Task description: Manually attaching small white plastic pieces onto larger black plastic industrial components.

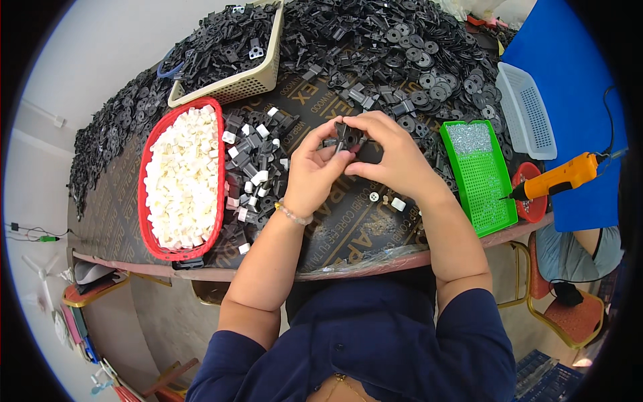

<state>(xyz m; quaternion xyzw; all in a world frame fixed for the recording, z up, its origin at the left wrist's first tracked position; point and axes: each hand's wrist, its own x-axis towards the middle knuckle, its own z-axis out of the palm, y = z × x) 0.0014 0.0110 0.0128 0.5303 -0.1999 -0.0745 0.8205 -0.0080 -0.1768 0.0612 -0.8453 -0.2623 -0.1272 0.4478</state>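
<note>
One angular black part (349, 138) is sitting pinched between left hand (313, 169) and right hand (394, 155); blocky white pieces (184, 177) are heaping leftward.

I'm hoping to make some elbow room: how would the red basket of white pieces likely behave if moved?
The red basket may feel fairly weighty, since small white pieces fill it. Loose and uncovered, they could spill if it tilts. Its broad shape should make it unlikely to tip over when pushed.

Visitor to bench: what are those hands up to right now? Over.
Left hand grips a black part. Right hand curled close around it. Loose white cap on table nearby, not blocking.
</note>
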